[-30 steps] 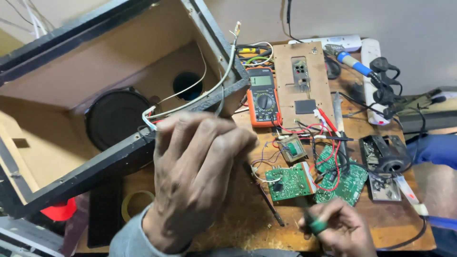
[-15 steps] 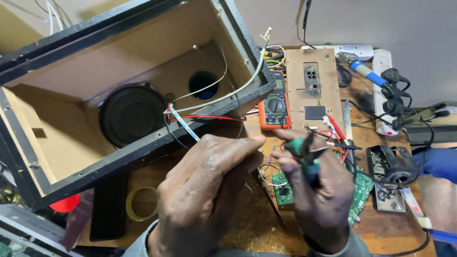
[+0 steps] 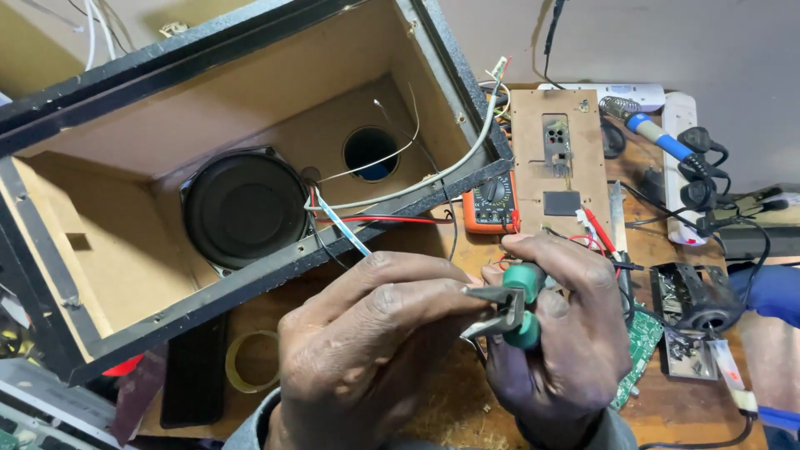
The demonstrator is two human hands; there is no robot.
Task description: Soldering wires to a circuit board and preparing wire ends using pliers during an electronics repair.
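Observation:
My right hand point(image 3: 575, 350) grips green-handled pliers point(image 3: 515, 307), jaws pointing left. My left hand point(image 3: 367, 350) pinches thumb and forefinger right at the jaw tips, apparently on a thin wire that the fingers mostly hide. Both hands hover over the wooden bench in front of an open speaker box point(image 3: 100, 275) lying on its side. Inside it are a black woofer point(image 3: 246, 208) and a round port hole point(image 3: 371, 152). A grey cable point(image 3: 433, 175), a red wire point(image 3: 392, 220) and a blue-white ribbon point(image 3: 342, 231) come out over its front edge.
An orange multimeter point(image 3: 492, 204) and a wooden panel point(image 3: 560, 158) lie behind my hands. A blue-handled soldering iron point(image 3: 658, 133), a white power strip point(image 3: 683, 158) and black plugs are at the right. A green circuit board point(image 3: 642, 337), a tape roll point(image 3: 250, 362) and a black slab point(image 3: 193, 375) are nearby.
My right hand came up from the lower right with the pliers and met my left hand's fingertips. The view shifted, showing more of the box's inside.

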